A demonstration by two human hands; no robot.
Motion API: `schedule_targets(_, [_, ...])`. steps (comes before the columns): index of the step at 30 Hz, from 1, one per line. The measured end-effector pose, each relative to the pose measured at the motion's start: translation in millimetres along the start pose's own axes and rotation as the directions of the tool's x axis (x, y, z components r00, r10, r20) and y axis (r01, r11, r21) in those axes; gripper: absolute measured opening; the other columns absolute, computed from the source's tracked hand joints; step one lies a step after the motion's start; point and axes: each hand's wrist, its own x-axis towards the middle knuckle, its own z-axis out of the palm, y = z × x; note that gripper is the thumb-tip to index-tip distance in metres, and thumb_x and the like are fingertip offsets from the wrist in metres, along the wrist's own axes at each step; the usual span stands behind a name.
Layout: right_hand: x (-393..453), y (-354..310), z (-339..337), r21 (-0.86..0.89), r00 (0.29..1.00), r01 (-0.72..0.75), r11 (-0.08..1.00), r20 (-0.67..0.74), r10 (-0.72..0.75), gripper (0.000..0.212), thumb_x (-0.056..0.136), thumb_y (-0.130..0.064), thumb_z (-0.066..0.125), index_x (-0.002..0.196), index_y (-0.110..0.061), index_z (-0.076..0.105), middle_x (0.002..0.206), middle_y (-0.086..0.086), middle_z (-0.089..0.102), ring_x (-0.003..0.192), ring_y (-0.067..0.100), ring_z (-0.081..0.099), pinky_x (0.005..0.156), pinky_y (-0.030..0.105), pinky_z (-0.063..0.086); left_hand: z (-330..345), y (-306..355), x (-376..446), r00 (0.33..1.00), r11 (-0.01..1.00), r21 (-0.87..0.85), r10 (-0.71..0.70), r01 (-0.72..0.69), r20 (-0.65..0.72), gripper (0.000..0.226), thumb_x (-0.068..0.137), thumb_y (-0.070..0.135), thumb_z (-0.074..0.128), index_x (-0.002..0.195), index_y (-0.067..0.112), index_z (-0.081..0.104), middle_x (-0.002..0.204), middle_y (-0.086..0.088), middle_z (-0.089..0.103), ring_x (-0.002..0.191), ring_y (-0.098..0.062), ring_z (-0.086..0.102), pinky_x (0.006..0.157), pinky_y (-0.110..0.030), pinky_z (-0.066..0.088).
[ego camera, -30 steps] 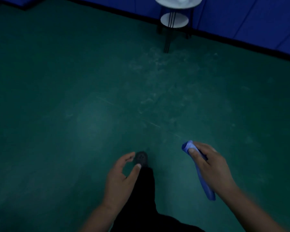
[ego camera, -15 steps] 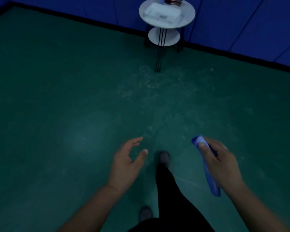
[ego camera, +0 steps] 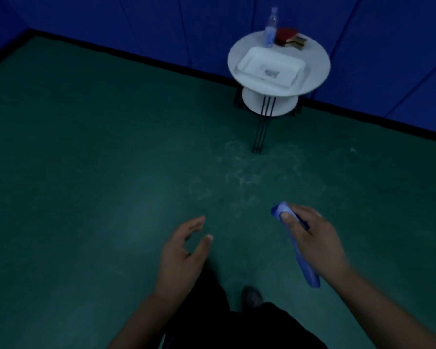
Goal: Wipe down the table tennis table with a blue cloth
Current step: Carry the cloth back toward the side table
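At the bottom of the frame my dark trouser legs and one grey shoe [ego camera: 251, 295] stand on the green floor [ego camera: 86, 172]; just above, my left hand [ego camera: 184, 258] hangs empty with fingers loosely spread, while my right hand [ego camera: 315, 238] grips the rolled blue cloth [ego camera: 303, 263], its long axis running from lower right to upper left, tip toward the centre. Since a second ago the small round white side table [ego camera: 317, 61] with tray, bottle and red paddle has slid fully into the upper right. No table tennis table is visible, so I judge wiping hasn't started.
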Motion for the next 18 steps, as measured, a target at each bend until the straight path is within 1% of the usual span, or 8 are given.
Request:
schedule_targets(2, [60,-13,10,-0.011,1.0,0.011,1.0,0.0,-0.011,0.023,0.097,-0.03,0.061,0.095,-0.053,0.061,0.106,-0.036,0.056,0.094,-0.019,0.053,0.08,-0.004,0.032,-5,-11,56,0.999,0.999,0.03,-0.039,0.039,0.008,0.025,0.082,0.028,0.076,0.106,0.028,0.07,0.108,0.019,0.071,0.102,0.004,0.064,0.092,-0.012,0.046])
schedule_targets(4, [116,-20,23,-0.018,1.0,-0.009,1.0,-0.02,0.009,0.022,0.098,-0.03,0.06,0.095,-0.052,0.062,0.106,-0.038,0.055,0.094,-0.02,0.053,0.079,-0.004,0.032,-6,-28,114,0.995,0.996,0.043,-0.083,0.081,0.047,0.028,0.085,0.015,0.077,0.101,0.036,0.067,0.102,0.021,0.071,0.1,0.005,0.064,0.09,-0.009,0.045])
schedule_targets(7, [193,-30,38,-0.011,0.995,-0.071,0.997,-0.076,0.07,0.015,0.098,-0.032,0.06,0.102,-0.043,0.068,0.105,-0.034,0.058,0.095,-0.009,0.055,0.079,-0.004,0.032,-5,-38,208,0.978,0.992,0.079,-0.114,0.101,0.172,0.021,0.081,0.031,0.07,0.1,0.039,0.064,0.101,0.03,0.068,0.098,0.005,0.064,0.088,-0.012,0.047])
schedule_targets(8, [216,-35,41,-0.01,0.991,-0.095,0.995,-0.097,0.093,0.015,0.097,-0.032,0.06,0.104,-0.04,0.07,0.105,-0.03,0.061,0.098,-0.007,0.054,0.079,-0.004,0.032,-5,-36,238,0.975,0.993,0.085,-0.096,0.081,0.198,0.021,0.08,0.031,0.068,0.099,0.04,0.063,0.101,0.033,0.067,0.097,0.007,0.064,0.087,-0.011,0.047])
schedule_targets(10, [263,-50,42,-0.025,0.983,-0.114,0.993,-0.145,0.109,0.014,0.097,-0.032,0.061,0.103,-0.038,0.071,0.107,-0.02,0.065,0.099,-0.004,0.055,0.079,-0.001,0.033,-3,-21,303,0.971,0.996,0.078,-0.058,0.041,0.234,0.022,0.082,0.026,0.07,0.099,0.039,0.064,0.098,0.026,0.07,0.096,0.007,0.063,0.082,-0.005,0.043])
schedule_targets(12, [304,-60,40,-0.024,0.978,-0.126,0.992,-0.168,0.121,0.015,0.097,-0.032,0.061,0.106,-0.035,0.073,0.11,-0.016,0.067,0.102,-0.002,0.057,0.08,0.004,0.035,2,-3,362,0.963,0.997,0.074,-0.036,0.017,0.265,0.026,0.079,0.033,0.067,0.104,0.036,0.064,0.103,0.018,0.07,0.1,0.005,0.062,0.08,-0.001,0.04])
schedule_targets(14, [347,-69,30,-0.008,0.968,-0.148,0.989,-0.204,0.144,0.017,0.097,-0.031,0.061,0.108,-0.031,0.074,0.108,-0.016,0.067,0.1,-0.005,0.056,0.079,0.0,0.034,14,18,426,0.952,0.997,0.07,0.004,-0.027,0.306,0.031,0.078,0.039,0.066,0.108,0.038,0.063,0.109,0.017,0.067,0.102,0.008,0.06,0.081,-0.001,0.039])
schedule_targets(18, [435,-66,7,0.01,0.947,-0.181,0.983,-0.268,0.178,0.015,0.097,-0.026,0.063,0.099,-0.038,0.071,0.102,-0.018,0.065,0.093,-0.01,0.052,0.078,-0.003,0.032,61,49,535,0.936,0.995,0.04,0.076,-0.095,0.344,0.038,0.074,0.053,0.061,0.11,0.039,0.063,0.107,0.02,0.069,0.101,0.008,0.06,0.086,-0.003,0.039])
